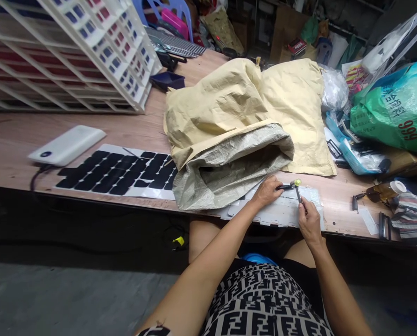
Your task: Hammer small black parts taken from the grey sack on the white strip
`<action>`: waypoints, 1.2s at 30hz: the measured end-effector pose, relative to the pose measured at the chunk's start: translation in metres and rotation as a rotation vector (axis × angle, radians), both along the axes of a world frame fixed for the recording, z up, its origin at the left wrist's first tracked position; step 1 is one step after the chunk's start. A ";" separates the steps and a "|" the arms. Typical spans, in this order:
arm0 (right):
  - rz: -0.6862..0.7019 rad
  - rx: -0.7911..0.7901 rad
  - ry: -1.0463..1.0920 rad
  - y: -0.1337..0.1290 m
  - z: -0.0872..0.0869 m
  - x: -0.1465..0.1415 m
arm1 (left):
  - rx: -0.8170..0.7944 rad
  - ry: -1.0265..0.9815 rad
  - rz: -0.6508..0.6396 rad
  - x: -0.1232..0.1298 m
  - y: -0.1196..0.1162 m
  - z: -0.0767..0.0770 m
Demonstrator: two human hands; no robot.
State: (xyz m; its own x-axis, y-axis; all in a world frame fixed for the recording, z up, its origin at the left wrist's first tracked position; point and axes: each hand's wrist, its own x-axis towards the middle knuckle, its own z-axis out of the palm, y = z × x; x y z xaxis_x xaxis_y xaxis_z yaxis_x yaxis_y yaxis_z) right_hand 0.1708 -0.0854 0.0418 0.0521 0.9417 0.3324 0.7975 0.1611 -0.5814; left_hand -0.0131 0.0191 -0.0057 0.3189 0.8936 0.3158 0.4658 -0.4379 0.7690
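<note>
My left hand is closed on a small black part above the white sheets at the table's front edge. My right hand grips a small hammer by its handle. The hammer's yellowish head is at the right end of the black part; whether they touch is unclear. Beneath both hands lie white sheets. Just left of my left hand is the open mouth of a sack with a grey inside and a cream outside.
A second cream sack lies behind. To the left are black-patterned sheets, a white device with a cable and a white crate. At right stand a green bag, a brown bottle and striped cloth.
</note>
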 end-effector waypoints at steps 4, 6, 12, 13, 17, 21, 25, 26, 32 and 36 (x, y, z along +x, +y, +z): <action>0.020 0.047 -0.041 -0.001 0.003 -0.001 | 0.014 -0.009 -0.001 0.000 0.002 -0.003; 0.033 0.031 -0.062 -0.001 0.002 -0.002 | 0.016 -0.010 -0.005 0.000 0.003 -0.004; 0.025 0.026 -0.009 0.000 0.010 -0.008 | -0.007 -0.013 -0.002 0.000 0.003 -0.002; 0.037 0.033 0.000 0.000 0.012 -0.010 | -0.009 -0.017 0.003 0.000 0.002 -0.001; 0.106 0.018 0.001 -0.002 0.012 -0.019 | -0.020 -0.021 0.015 0.001 0.002 0.002; 0.111 -0.028 -0.017 0.003 0.001 -0.017 | -0.026 -0.021 0.007 0.001 0.002 0.005; -0.018 0.009 -0.144 0.031 -0.003 -0.002 | -0.029 -0.024 0.016 0.000 0.001 0.003; -0.076 0.021 -0.214 0.040 -0.004 0.002 | -0.025 -0.024 0.017 0.000 0.002 0.001; -0.312 -0.011 -0.664 0.079 -0.014 0.014 | -0.039 -0.102 -0.009 -0.002 0.007 0.006; -0.310 0.008 -0.757 0.080 -0.019 0.013 | 0.037 -0.234 -0.031 -0.015 -0.038 0.022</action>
State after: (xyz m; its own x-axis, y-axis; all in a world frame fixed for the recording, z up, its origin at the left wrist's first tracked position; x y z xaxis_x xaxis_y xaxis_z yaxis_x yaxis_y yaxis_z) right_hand 0.1835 -0.0056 0.0233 0.0686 0.9187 0.3889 0.9827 -0.1296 0.1326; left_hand -0.0281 -0.0184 0.0160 0.2598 0.8710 0.4170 0.2624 -0.4792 0.8376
